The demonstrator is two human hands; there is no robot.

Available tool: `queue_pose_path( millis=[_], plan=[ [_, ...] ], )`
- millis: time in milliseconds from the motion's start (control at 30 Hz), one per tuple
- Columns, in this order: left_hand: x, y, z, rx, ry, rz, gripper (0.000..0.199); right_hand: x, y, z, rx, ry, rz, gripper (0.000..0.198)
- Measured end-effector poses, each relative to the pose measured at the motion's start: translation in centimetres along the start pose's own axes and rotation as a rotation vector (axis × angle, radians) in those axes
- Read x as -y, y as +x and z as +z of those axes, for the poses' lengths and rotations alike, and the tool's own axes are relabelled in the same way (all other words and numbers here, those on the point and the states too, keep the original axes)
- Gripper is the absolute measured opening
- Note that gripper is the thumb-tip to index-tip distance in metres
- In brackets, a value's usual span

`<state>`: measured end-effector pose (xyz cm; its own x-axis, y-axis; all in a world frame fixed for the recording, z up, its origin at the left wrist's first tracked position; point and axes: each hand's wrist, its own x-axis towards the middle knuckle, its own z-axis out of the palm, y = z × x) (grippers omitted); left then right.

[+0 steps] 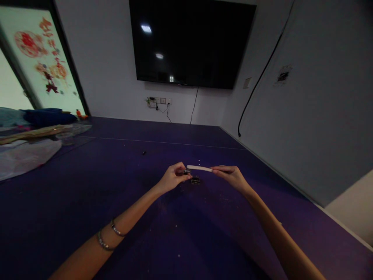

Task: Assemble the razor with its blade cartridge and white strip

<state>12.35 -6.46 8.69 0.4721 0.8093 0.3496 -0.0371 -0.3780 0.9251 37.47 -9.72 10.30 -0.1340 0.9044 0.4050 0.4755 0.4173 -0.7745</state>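
Between the thumb and fingers of my left hand [174, 178] is a small shiny dark object [187, 171], too small to identify. My right hand [232, 176] pinches one end of a pale flat stick [199, 168] with a rounded tip. The stick points left, and its free end is right by the small object; whether they touch I cannot tell. Just below, close to my left fingertips, a little dark piece with lighter details [195, 180] lies on the purple surface [163, 241]. Two bracelets [104, 241] circle my left forearm.
A small black piece [144, 153] and scattered white specks lie farther off. Plastic bags [32, 155], dark blue cloth [49, 116] and an orange item [81, 115] are piled at left. Beyond, a wall carries a large television [192, 42], sockets [163, 100] and a hanging black cable [256, 87].
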Motion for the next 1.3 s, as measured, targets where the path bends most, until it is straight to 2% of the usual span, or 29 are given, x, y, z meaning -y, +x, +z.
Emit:
queue_pose_path(
  millis=[367, 467, 733, 967, 1133, 1300],
  plan=[
    [0.3, 0.0, 0.1, 0.013, -0.011, 0.003, 0.025, 0.7, -0.1, 0.4, 0.007, 0.013, 0.016, 0.029],
    [0.4, 0.0, 0.0, 0.015, 0.042, -0.01, 0.023, 1.0, -0.2, 0.3, 0.052, 0.004, -0.006, 0.027],
    [0.2, -0.1, 0.1, 0.016, 0.013, -0.015, 0.023, 1.7, -0.3, -0.3, 0.015, -0.047, -0.061, 0.026],
    [0.2, -0.2, 0.2, 0.033, -0.025, 0.006, 0.026, 0.4, -0.2, 0.0, -0.036, -0.013, -0.02, 0.028],
    [-0.1, -0.2, 0.1, 0.024, -0.01, 0.005, 0.024, -0.2, -0.2, -0.3, -0.012, 0.034, 0.006, 0.024],
    [-0.6, -0.3, 0.3, 0.018, -0.1, -0.004, 0.026, -0.7, -0.2, -0.2, -0.046, 0.078, 0.064, 0.024]
  ],
)
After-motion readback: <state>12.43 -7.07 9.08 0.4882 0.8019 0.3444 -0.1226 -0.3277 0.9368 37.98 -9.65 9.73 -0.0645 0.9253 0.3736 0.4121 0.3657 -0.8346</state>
